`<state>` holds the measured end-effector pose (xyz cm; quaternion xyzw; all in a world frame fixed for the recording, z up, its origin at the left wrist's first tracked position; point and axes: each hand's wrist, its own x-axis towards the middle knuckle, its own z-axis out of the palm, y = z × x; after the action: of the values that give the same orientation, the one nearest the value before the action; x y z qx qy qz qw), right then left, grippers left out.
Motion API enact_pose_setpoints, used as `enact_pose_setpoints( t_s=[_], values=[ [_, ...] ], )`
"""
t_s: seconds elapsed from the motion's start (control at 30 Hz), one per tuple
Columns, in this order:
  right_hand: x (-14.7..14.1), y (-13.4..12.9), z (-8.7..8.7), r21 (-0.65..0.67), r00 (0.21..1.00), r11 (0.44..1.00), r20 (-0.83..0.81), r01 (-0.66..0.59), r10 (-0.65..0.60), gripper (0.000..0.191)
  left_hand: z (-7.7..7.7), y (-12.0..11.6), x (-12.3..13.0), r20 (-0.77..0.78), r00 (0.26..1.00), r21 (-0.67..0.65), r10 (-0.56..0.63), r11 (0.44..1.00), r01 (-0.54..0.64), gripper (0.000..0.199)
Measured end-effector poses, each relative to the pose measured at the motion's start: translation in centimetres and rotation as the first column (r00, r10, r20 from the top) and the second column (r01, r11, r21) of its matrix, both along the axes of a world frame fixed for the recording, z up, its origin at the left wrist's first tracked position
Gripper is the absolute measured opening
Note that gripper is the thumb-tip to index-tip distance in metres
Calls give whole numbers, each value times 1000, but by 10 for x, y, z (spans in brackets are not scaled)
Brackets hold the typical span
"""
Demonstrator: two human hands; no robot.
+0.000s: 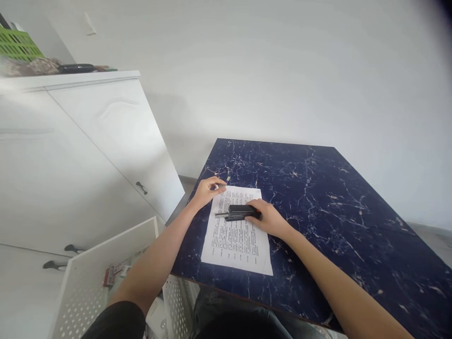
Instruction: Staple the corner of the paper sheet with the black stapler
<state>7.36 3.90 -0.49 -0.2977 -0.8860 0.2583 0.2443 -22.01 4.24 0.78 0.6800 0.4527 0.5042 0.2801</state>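
Dark sleeve point(116, 322) at bottom left, forearm running over the white perforated bin point(82, 292) and up to the blue marbled table point(318, 197). Bin sits right beside the table's left edge, low – contents within arm's reach, presumably why it's there. Red box point(108, 277) visible inside, rest is jumbled.

Printed paper point(235, 247) lies flat near the table's left and near edges, between both arms, so either hand reaches it without stretching. Can't tell whether it's one sheet or several.

Black stapler point(238, 211) is over the upper half of the paper, lying crosswise, one end toward the left. Right hand point(270, 219) has it gripped at the right-hand end, thumb on the near side, fingers over the top – leaves the left end exposed, probably to keep that end accessible. Thin metal rod point(221, 214) pokes out there; exact part unclear.

Left hand point(208, 190) is at the paper's top left corner, thumb and index brought close together, narrow gap at most. Could be pinning the corner or pinching something small – can't tell which. Small pale piece point(228, 179) lies on the table just beyond the fingertips, too small to identify.
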Motion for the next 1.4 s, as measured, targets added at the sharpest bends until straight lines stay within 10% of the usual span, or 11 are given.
enact_pose_setpoints(
  t_s=[0.3, 1.4],
  values=[
    [10, 8, -14, 51, 980, 978, -10, 201, -201, 24, 5, -15, 6, -149, 979, -69, -143, 989, 134, 23],
    [23, 19, -13, 3, 984, 984, -9, 178, -178, 26, -10, -19, 33, -304, 948, -156, -97, 986, 51, 16]
  ],
)
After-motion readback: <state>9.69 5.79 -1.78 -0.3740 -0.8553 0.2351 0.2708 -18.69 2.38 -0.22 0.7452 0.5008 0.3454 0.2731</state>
